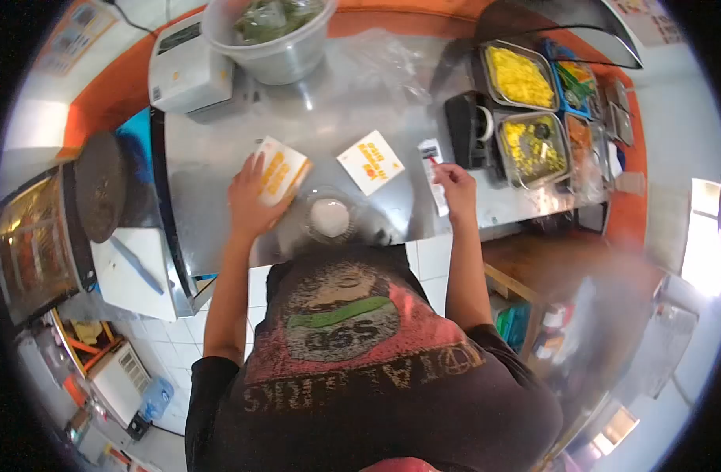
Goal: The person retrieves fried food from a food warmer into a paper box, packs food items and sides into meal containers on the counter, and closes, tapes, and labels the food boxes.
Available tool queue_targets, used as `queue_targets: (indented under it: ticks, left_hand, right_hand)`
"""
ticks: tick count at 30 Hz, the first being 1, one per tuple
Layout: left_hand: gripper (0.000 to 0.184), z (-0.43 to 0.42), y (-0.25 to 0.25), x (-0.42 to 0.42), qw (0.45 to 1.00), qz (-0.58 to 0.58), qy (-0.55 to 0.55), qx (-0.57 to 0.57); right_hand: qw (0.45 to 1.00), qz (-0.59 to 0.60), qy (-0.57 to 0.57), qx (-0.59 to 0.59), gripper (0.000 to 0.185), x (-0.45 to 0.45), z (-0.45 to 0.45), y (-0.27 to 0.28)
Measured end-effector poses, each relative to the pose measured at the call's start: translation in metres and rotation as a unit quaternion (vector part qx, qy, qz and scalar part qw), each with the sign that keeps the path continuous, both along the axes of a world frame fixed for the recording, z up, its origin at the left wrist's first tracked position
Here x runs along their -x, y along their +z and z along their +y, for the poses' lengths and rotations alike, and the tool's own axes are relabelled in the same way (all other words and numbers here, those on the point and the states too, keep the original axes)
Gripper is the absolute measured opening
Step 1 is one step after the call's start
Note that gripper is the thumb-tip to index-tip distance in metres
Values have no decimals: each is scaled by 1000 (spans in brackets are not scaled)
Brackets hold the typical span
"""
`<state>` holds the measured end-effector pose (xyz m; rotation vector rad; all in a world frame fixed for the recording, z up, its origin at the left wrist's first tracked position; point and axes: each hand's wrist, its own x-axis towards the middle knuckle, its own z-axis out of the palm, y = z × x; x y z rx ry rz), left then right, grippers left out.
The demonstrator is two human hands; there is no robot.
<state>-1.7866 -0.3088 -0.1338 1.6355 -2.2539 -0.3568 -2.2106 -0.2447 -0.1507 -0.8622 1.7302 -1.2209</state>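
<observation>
My left hand (250,195) rests on a small white cardboard box (285,170) with orange print, its fingers over the left side and the thumb along the near edge. A second matching box (371,163) lies flat to the right of it. Between the boxes and my body stands a round clear plastic tub (330,217) with something whitish in it. My right hand (457,186) is pinched beside a narrow printed paper slip (441,197). A thin red, pen-like thing (432,160) shows at its fingertips, over the slip.
A white label printer or scale (189,71) and a big white bucket (278,63) of greens stand at the back left. Trays of yellow food (520,76) and a black device (464,130) are on the right. A knife (136,263) lies on a white board (121,287).
</observation>
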Motion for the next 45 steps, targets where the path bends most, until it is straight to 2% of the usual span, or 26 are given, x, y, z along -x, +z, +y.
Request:
queue_targets:
  ticks: [1,3,5,8,10,11,13,14,15,16,19,20,22,23,25,26,29,31,32,33,35,37,39,40,43,45]
  left_hand:
    - [97,-8,4,9,998,60,2,7]
    - [100,-7,22,24,998,56,25,1]
    - [103,-5,40,37,997,61,45,-3]
    - [103,-3,60,49,996,60,60,29]
    - [106,-2,68,50,994,52,67,66]
    - [106,-3,70,47,994,52,67,68]
    - [105,0,69,39,984,166,71,8]
    - [105,1,64,36,983,168,68,3]
    - [104,1,58,31,939,319,92,-87]
    - [103,-1,53,27,864,459,112,-175]
    - [99,-2,42,17,851,461,145,-207]
    - [99,-5,34,11,848,466,133,-215]
    - [101,-11,12,-1,960,246,107,-82]
    - [101,-11,2,-4,959,250,103,-85]
    - [100,-6,-14,-7,993,-6,119,-2]
    - [100,-5,-17,-4,993,-6,117,-2]
    - [97,-4,-11,9,991,-42,127,18]
    - [92,-6,19,46,996,-17,53,68]
    - [92,-7,21,62,996,-20,52,67]
    - [87,-8,22,79,999,38,-7,34]
    - [81,-4,32,117,994,89,-67,-1]
    - [60,-2,49,147,991,86,-92,-41]
    - [49,-8,41,147,991,92,-83,-40]
    - [39,-6,35,144,991,103,-75,-42]
    - [30,0,17,122,997,50,-42,-29]
    - [29,7,12,113,997,44,-51,-39]
  right_hand:
    - [998,-8,52,23,13,-33,-16,17]
    - [988,-19,154,24,19,-110,-36,72]
    - [969,-53,234,60,23,-169,-48,90]
    - [974,-21,215,71,27,-217,-57,71]
    - [978,98,182,28,36,-228,-61,68]
    - [978,98,182,30,36,-231,-61,68]
    - [981,77,164,74,40,-232,-55,68]
    - [981,79,162,70,40,-231,-53,67]
    - [979,101,171,44,40,-228,-52,67]
    - [976,122,179,19,40,-225,-52,66]
    - [971,150,188,-13,37,-197,-50,49]
    - [979,142,141,38,27,-179,-47,30]
    - [976,187,11,107,17,-121,-48,10]
    - [962,252,-56,92,14,-80,-48,-2]
    - [898,373,-206,114,11,3,-45,0]
    - [852,430,-278,107,15,44,-42,-18]
    - [867,405,-284,53,29,107,-33,-28]
    - [978,121,-172,5,43,119,-36,-21]
    - [988,66,-142,15,49,119,-38,-19]
    - [988,64,-142,14,49,125,-40,-18]
    - [984,-79,-147,-62,47,140,-41,-19]
    - [971,-153,-181,-26,43,136,-30,-15]
    - [913,-283,-265,129,38,130,-10,-14]
    - [911,-292,-265,125,38,125,2,-16]
    - [933,-210,-289,48,33,113,23,-34]
    - [960,-143,-239,-31,24,112,29,-48]
